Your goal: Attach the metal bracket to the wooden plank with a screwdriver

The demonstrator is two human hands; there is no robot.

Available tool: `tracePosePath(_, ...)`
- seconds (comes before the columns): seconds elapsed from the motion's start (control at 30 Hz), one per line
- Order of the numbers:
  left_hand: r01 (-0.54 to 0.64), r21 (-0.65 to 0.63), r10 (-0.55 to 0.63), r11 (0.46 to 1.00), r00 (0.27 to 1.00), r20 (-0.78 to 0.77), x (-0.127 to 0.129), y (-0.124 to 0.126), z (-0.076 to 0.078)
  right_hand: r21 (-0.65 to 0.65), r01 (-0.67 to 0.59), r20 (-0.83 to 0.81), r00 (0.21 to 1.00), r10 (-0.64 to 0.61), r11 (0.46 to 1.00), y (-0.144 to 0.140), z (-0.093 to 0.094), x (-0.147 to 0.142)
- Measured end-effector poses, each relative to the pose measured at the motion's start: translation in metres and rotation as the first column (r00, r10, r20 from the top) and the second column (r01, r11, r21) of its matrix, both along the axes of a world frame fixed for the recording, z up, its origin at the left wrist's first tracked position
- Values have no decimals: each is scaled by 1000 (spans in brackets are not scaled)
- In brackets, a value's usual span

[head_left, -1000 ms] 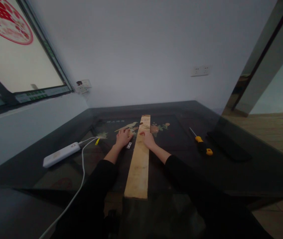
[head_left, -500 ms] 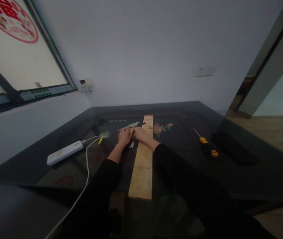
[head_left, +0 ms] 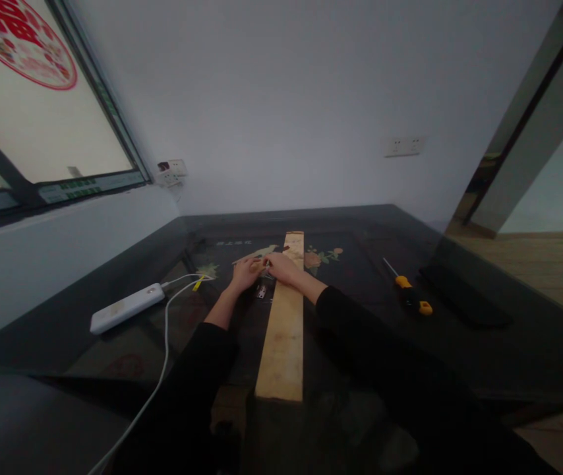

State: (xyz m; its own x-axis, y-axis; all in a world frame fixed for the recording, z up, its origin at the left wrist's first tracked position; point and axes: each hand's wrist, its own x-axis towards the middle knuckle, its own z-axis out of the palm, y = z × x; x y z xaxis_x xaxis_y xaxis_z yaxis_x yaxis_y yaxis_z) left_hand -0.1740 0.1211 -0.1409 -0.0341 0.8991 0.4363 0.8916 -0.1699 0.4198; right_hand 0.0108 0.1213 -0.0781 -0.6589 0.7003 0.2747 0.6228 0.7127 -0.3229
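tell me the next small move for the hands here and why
Probably lower the small part pinched between the left hand and right hand onto the wooden plank: both hands meet at its left edge, and a small metal hinge lies just beside it. What the part is, I cannot tell.

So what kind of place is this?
Probably a room in a home, not a workshop: a dark glass-topped table with a floral inlay, wall sockets, and a window decal. A plank and screwdriver lie on the table.

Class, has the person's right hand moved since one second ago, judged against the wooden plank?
Yes. The right hand has crossed leftward over the wooden plank, toward the left hand.
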Motion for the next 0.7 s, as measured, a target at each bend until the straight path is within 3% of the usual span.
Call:
tracePosePath(0.1, -4, 40, 5, 999, 1000, -15, 1, -7, 4, 20, -4, -166, 986, 8, 1000, -3, 14, 44)
tracePosePath(0.17, 72, 51, -70, 996, 997, -36, 2, -15, 6, 21, 8, -243, 970, -3, 1000, -10, 21, 91)
tracePosePath(0.23, 183, 54, -179, 982, 981, -71, 4, -23, 6, 59, 57, -211, 976, -43, 997, -20, 20, 149)
tracePosePath(0.33, 326, 46, -320, 944, 941, -113, 13, -31, 5, 181, 209, -86, 977, -197, 961, -39, 5, 243)
tracePosePath(0.43, 354, -5, -351, 935, 928, -125, 25, -33, 3, 263, 425, 39, 892, -449, 866, -62, -25, 315)
tracePosePath(0.53, 327, -38, -330, 944, 937, -115, 34, -29, 1, 247, 524, 99, 823, -559, 815, -80, -52, 348)
tracePosePath(0.6, 302, -38, -304, 953, 946, -114, 38, -26, 1, 238, 538, 111, 812, -573, 809, -87, -62, 349)
tracePosePath(0.7, 263, -56, -268, 963, 953, -139, 42, -22, 2, 183, 565, 141, 795, -590, 805, -90, -62, 337)
